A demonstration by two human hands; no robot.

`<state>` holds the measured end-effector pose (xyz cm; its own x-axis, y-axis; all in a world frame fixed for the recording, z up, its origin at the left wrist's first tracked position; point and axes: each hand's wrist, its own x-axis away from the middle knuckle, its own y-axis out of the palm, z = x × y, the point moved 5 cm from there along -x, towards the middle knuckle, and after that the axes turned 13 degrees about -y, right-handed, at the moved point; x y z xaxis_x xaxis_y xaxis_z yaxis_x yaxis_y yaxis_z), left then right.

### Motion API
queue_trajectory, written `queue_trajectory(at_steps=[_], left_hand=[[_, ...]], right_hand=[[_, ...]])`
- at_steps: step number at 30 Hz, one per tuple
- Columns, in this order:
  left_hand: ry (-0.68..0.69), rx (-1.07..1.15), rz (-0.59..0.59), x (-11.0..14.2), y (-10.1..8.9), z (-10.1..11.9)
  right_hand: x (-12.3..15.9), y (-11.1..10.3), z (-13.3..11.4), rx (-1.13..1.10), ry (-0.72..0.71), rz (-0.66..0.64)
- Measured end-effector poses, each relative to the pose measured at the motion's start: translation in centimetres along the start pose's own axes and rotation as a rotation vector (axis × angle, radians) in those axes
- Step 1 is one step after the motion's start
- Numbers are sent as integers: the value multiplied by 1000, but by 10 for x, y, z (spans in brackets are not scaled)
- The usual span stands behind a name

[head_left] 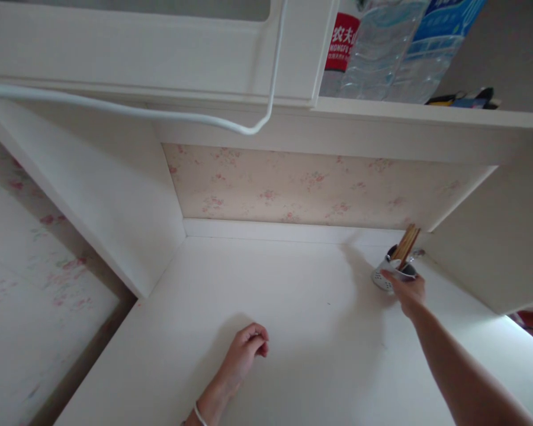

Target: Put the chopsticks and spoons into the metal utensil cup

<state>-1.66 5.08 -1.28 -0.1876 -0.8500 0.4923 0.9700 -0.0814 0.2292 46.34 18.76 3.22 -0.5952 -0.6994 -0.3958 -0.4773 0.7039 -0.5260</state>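
Note:
My right hand [409, 291] reaches to the back right corner of a white desk top [311, 331] and grips the rim of a small white perforated holder [384, 277]. Several brown wooden chopsticks [406, 244] stand in that holder. My left hand [247, 351] rests on the desk near its middle front, fingers curled loosely inward with nothing visible in them. A thin white bracelet circles my left wrist.
A shelf above carries large plastic water bottles [382, 47] and small dark items [464, 97]. A white cable [124, 109] hangs across the upper cabinet. White side panels enclose the desk; floral wallpaper [311, 189] lines the back. Floral fabric lies at left.

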Motion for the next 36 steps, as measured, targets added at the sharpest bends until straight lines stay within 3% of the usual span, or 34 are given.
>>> queue_trajectory(at_steps=[5,8,11,15,19,22,25,27,36], left_hand=[[4,73,-56,-4,0,-3],[19,188,-63,-3,-1,-1],[57,353,-56,-1,-3,7],[102,628,-98,2,-11,19],[145,874,-147,9,-28,30],[152,970,-172,15,-37,33],[117,1009,-174,17,-38,29],[69,1016,-185,14,-33,23],[-69,1153,-261,9,-24,12]], right_hand=[[21,8,-25,-107,43,-17],[54,14,-49,-233,39,-114],[110,21,-86,-453,14,-361],[205,25,-148,-639,10,-824],[266,21,-198,-624,1,-1179],[273,17,-229,-388,-196,-1280],[265,13,-259,-167,-456,-1276],[260,11,-276,-83,-554,-1277],[247,15,-309,106,-676,-1367]])
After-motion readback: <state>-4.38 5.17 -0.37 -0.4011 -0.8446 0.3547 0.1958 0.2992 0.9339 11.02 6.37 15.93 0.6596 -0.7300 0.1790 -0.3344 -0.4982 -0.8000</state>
